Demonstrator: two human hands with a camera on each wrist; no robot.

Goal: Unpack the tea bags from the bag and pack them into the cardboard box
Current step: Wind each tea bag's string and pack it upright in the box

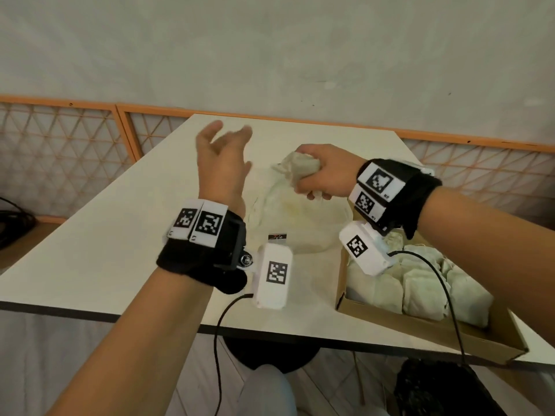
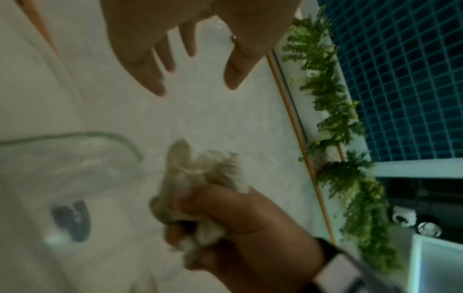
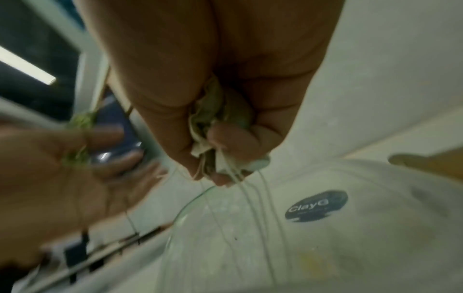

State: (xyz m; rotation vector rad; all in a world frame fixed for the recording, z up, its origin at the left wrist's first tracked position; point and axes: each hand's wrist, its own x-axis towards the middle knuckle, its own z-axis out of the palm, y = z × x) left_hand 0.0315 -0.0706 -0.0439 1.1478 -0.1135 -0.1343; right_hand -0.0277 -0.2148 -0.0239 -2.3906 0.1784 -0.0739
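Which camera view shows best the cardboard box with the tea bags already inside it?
The head view shows it best: the cardboard box sits open at the table's near right corner, with tea bags inside. The right wrist view shows only a brown, blurred corner of it. The left wrist view does not show it.

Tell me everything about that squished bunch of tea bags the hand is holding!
The bunch of pale, greenish-beige paper tea bags looks soft and crumpled, squeezed together in the grip of the right hand, whose fingers curl tightly round it. Corners of the bags stick out past the fingers, and thin white strings hang down from them. The bunch is held up in the air above the clear plastic bag on the table, not touching it. How many tea bags are in it cannot be counted.
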